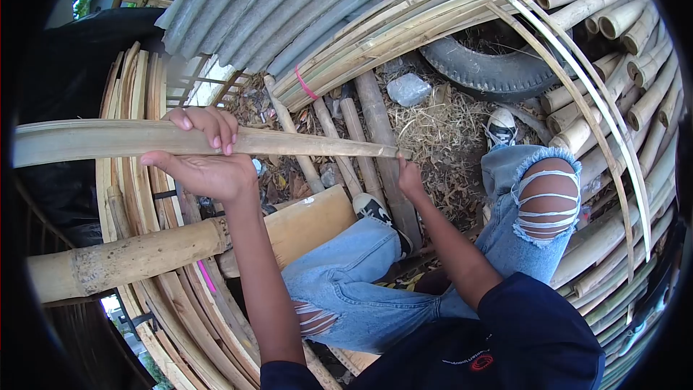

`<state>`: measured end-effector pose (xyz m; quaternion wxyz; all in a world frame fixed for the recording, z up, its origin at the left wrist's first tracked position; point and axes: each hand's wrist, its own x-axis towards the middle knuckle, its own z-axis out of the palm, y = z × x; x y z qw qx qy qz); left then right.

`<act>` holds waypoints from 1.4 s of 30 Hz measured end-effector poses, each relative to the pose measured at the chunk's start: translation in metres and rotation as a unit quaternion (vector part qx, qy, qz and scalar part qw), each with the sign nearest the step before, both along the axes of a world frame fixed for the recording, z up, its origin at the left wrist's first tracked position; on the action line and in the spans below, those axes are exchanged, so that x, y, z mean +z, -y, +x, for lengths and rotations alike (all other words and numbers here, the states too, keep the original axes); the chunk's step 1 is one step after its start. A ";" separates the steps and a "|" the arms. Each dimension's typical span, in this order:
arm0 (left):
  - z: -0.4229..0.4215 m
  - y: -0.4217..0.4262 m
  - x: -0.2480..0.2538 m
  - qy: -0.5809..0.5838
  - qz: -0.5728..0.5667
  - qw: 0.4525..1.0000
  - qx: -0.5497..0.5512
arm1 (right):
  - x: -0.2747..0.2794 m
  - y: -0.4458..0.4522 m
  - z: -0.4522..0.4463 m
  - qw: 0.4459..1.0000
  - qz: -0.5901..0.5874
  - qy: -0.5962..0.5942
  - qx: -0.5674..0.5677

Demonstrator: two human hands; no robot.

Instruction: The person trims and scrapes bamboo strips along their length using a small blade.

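Observation:
A long split bamboo strip (310, 144) stretches from the left edge of the view to the middle, wide at the left and narrower at the right. My left hand (206, 155) is wrapped round its wider part, with the fingers over the upper edge and the palm and thumb below. At the narrow end, my right hand (410, 177) is closed on the strip; part of its fingers is hidden. Beneath the strip lies a thick bamboo pole (144, 256), close to my left forearm. A broad split bamboo piece (307, 224) rests beside my leg.
Bundled bamboo slats (404, 7) with a pink tie lie ahead, next to corrugated sheets (267, 11). A tyre (491, 68) sits on the littered ground. Stacked bamboo poles (635, 79) and bent strips (613, 112) line the right; more slats (130, 101) stand left.

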<state>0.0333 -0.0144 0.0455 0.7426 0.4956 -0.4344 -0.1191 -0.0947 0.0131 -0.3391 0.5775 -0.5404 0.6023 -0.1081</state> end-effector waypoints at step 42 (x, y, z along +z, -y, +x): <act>0.020 0.007 0.001 -0.004 -0.024 0.999 0.027 | 0.006 -0.002 0.004 0.999 -0.038 -0.003 0.027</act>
